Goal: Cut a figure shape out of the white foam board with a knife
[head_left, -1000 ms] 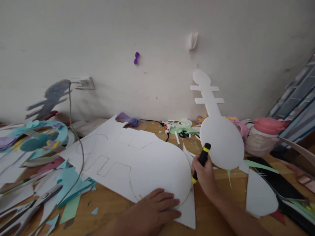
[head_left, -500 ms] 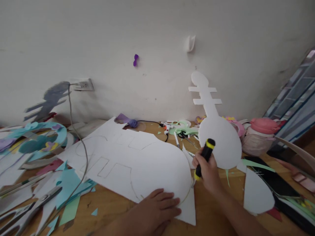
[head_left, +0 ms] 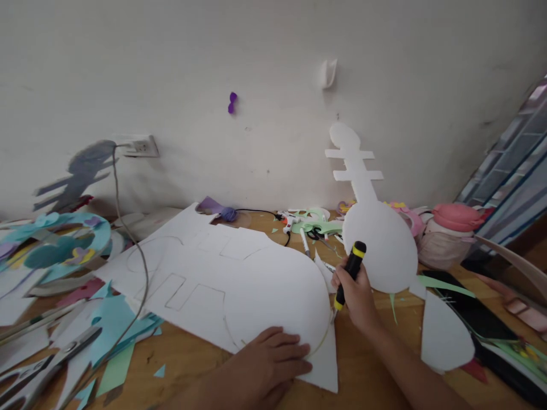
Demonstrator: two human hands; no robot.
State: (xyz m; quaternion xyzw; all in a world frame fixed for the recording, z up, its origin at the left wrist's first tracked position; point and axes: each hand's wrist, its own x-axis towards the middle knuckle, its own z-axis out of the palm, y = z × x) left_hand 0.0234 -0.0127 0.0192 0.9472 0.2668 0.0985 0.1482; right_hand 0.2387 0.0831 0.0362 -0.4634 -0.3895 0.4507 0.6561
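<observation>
At lower centre, the board lies under the left hand, fingers slightly apart. The right hand clamps 1 tool in its fingers, tip at the board's right edge.

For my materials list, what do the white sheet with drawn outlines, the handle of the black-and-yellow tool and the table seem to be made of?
White sheet: thick paper or foam board, unclear which; matte, without glare.
Handle: probably dull plastic, evenly black with yellow bands.
Table: wood or laminate, seemingly satin, by its brown wood tone.
</observation>
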